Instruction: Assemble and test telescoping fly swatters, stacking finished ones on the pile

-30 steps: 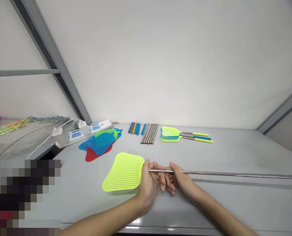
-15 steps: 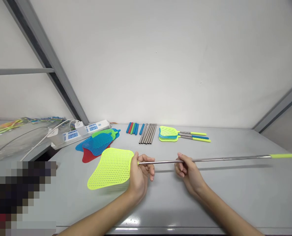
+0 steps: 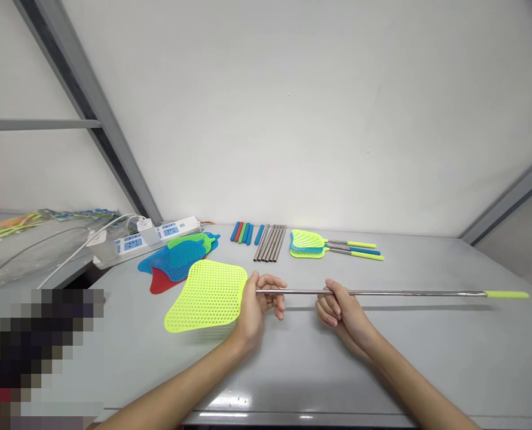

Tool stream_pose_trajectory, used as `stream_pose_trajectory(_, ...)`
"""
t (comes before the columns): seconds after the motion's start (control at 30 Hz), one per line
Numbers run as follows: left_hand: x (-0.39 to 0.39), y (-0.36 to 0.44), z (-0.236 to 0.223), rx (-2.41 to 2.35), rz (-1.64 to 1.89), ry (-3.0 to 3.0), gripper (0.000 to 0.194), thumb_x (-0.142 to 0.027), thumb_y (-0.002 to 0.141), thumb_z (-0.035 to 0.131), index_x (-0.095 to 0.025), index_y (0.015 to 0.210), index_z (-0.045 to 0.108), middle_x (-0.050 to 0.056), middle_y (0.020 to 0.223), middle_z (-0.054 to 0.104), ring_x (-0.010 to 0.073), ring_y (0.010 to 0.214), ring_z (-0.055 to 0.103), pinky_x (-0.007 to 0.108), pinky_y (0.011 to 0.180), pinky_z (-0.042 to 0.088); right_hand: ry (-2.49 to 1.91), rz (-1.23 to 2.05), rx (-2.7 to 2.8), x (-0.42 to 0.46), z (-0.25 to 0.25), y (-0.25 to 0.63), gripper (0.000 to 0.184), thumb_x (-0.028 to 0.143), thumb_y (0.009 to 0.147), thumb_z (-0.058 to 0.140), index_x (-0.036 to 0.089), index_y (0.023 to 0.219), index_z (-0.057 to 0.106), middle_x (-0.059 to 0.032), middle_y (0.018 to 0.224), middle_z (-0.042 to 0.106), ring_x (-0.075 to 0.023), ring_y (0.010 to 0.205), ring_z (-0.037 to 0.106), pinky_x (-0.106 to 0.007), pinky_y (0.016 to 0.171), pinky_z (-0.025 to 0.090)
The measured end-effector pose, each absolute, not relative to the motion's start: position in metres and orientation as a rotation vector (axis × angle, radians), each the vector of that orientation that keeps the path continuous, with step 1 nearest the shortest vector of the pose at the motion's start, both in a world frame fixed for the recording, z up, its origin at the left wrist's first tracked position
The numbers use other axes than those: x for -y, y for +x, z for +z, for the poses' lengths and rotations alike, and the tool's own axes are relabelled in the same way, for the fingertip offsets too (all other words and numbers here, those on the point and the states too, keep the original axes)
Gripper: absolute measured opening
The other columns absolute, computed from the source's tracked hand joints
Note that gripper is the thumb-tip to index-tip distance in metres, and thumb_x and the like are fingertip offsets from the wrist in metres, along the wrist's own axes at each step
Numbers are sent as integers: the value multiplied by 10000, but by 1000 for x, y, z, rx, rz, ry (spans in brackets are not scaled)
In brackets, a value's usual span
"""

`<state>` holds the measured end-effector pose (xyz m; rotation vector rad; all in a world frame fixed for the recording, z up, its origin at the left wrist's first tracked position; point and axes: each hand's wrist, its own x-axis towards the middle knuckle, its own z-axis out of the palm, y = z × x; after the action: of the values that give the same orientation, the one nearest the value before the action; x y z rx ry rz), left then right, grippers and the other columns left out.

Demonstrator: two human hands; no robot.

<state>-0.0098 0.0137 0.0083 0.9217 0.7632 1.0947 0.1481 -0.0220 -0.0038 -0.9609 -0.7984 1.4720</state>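
A fly swatter with a yellow-green mesh head (image 3: 205,294) and a long extended metal rod (image 3: 409,293) is held just above the grey table (image 3: 427,358). My left hand (image 3: 257,304) is closed around the neck where the head meets the rod. My right hand (image 3: 342,306) is closed around the rod a little further right. The rod runs right to a yellow-green grip (image 3: 505,294).
At the back lie a pile of blue, green and red mesh heads (image 3: 176,263), several coloured grips (image 3: 244,232), several metal rods (image 3: 270,242), finished swatters (image 3: 324,246) and a white power strip (image 3: 158,231). A blurred patch covers the lower left.
My hands have moved apart along the rod, and the swatter has shifted left, bringing its yellow-green grip into view at the right. The rod now lies level.
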Motion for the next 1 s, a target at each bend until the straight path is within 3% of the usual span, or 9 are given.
stream_pose_trajectory(0.77, -4, -2, -3, -681, 1101, 887, 436, -420, 786, 278, -124, 624, 555, 25, 400, 510, 135, 361, 453, 251, 412, 358, -966, 1446, 946, 22, -4, 140, 517, 400, 807, 365, 177, 351, 266, 63, 312, 221, -58, 284, 287, -237, 397, 179)
stream_pose_trajectory(1.0, 2, 4, -13, -681, 911, 859, 493, -433, 803, 219, -135, 542, 513, 20, 362, 469, 122, 342, 433, 239, 417, 346, -993, 1372, 981, 25, -9, 130, 528, 411, 815, 340, 177, 345, 294, 52, 303, 250, -70, 275, 331, -235, 373, 196)
